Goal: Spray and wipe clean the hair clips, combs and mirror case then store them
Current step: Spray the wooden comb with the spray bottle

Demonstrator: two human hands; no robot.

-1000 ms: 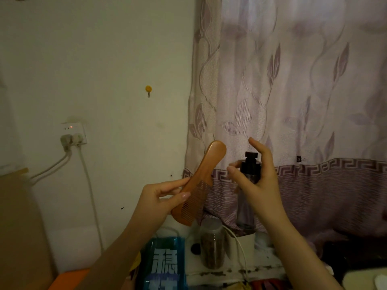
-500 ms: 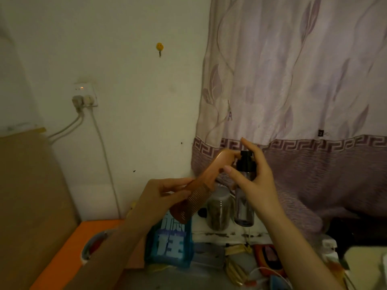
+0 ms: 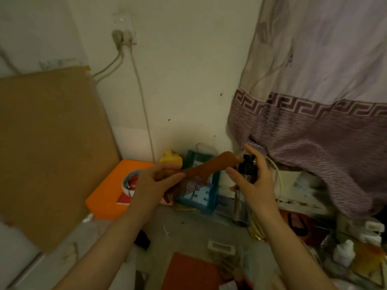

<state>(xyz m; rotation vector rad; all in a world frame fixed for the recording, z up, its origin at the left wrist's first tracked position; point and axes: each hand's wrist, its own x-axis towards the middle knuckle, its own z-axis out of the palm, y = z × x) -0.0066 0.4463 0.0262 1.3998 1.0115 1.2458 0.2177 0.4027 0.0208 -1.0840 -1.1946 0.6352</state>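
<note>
Both hands have lowered the comb (image 3: 201, 168) (now near-level) and spray bottle (image 3: 245, 185).

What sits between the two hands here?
In the head view, the comb spans from the left hand toward the spray bottle in the right hand.

Right hand (image 3: 256, 186) hides much of the spray bottle (image 3: 243, 203); comb (image 3: 194, 174) teeth blurred

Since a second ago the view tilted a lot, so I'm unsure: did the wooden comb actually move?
Cannot tell. The head camera tilted down. The wooden comb, held by the left hand, kept its place beside the spray bottle, itself handheld, not fixed.
</note>
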